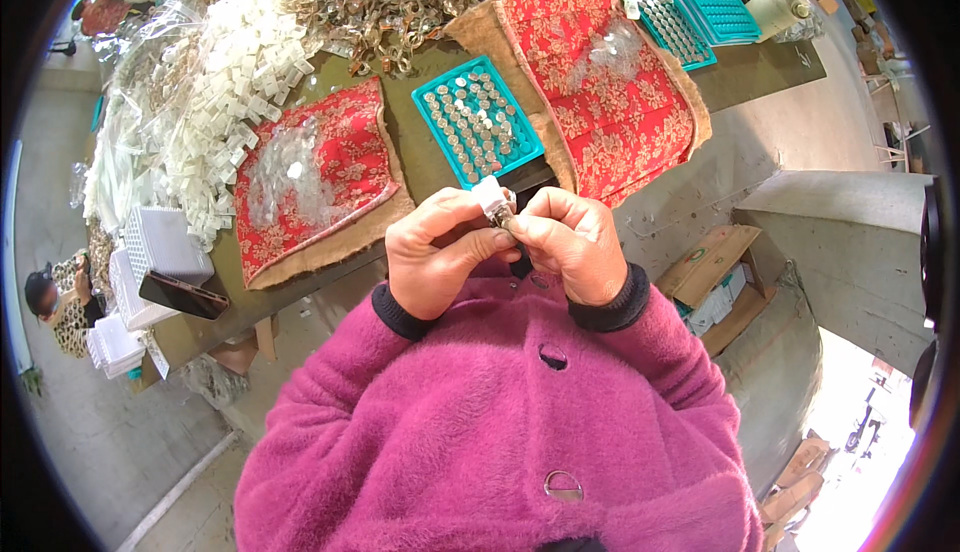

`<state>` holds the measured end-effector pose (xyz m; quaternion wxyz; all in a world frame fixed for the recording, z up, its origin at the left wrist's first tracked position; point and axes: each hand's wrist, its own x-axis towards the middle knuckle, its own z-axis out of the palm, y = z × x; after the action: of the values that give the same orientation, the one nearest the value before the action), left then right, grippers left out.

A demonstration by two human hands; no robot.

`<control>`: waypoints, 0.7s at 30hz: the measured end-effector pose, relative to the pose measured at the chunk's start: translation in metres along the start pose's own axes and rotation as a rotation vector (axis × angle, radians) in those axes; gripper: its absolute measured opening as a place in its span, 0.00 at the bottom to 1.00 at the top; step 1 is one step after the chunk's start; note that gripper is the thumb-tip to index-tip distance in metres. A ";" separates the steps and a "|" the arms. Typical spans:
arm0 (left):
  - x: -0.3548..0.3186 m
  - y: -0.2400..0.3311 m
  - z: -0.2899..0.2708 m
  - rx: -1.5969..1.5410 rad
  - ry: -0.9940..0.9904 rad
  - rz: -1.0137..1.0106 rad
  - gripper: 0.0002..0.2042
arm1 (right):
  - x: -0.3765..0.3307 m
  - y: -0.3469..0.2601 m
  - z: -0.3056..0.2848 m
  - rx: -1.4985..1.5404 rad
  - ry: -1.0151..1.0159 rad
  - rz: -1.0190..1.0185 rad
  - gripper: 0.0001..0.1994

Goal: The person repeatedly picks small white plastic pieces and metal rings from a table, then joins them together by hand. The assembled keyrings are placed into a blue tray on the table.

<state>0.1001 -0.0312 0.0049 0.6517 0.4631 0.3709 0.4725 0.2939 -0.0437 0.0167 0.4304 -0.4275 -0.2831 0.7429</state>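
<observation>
My left hand and my right hand meet in front of my chest, thumbs and fingertips pinched together. Between them is a small white plastic tag with a shiny metal piece at its lower end, possibly part of a watch; the fingers partly hide it. The left fingers grip the tag's side, while the right fingers pinch at the metal piece. Just beyond the hands, a teal tray lies on the table, holding rows of small round metal discs like watch heads.
Red floral cloths with clear plastic bits flank the tray. White tags and metallic straps are heaped behind. A phone leans by white racks at left. More teal trays stand far right. Another person is at far left.
</observation>
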 end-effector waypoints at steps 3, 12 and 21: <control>0.004 -0.001 -0.004 0.472 -0.087 0.342 0.13 | 0.002 -0.003 -0.009 -0.050 -0.030 0.096 0.07; 0.005 0.008 -0.012 -0.254 -0.034 -0.300 0.11 | 0.010 0.001 -0.002 -0.658 0.219 -0.620 0.06; 0.013 -0.005 -0.013 -0.047 -0.020 -0.012 0.19 | 0.014 0.004 0.006 -0.298 -0.146 -0.146 0.15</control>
<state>0.0933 -0.0162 -0.0046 0.6689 0.4501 0.3558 0.4726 0.2837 -0.0337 0.0108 0.3933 -0.4100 -0.4508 0.6885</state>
